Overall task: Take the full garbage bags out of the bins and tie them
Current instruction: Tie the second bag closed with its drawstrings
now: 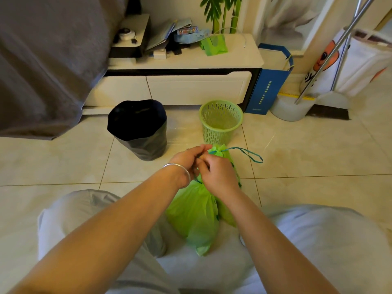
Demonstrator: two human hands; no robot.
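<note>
Green garbage bag [194,215] lengthwise, neck away, hands [203,166] gripping

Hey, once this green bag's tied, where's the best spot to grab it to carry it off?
Probably by the teal drawstring loop, coming in from the right. It sticks out free to the right of the gathered neck of the green bag, while both hands, left hand and right hand, crowd the neck itself.

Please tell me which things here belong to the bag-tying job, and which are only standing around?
Job: green garbage bag, its drawstring, left hand, right hand, green basket bin, black-lined bin.

Around: blue paper bag, low cabinet, broom.
</note>
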